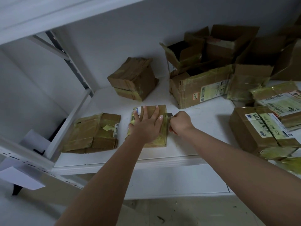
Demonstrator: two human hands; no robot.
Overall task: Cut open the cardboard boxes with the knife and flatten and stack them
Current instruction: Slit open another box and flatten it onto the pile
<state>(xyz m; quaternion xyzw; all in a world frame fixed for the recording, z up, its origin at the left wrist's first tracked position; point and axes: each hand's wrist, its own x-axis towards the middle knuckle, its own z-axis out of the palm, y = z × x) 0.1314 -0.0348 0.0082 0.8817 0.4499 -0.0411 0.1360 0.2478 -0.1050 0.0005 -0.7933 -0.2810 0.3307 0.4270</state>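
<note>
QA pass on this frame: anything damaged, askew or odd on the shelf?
Yes. The open boxes at back right lie jumbled, with torn flaps and peeling yellowed tape. The small sealed box behind the hands sits tilted and crushed at its edges. The flattened stack at left is uneven, a tape scrap curling up.

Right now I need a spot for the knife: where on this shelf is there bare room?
Bare white shelf lies right of the right hand, bordered by the open labelled box behind and the sealed box to the right. A narrower strip runs between the flattened stack and the pressed box. The right rear is crowded.
</note>
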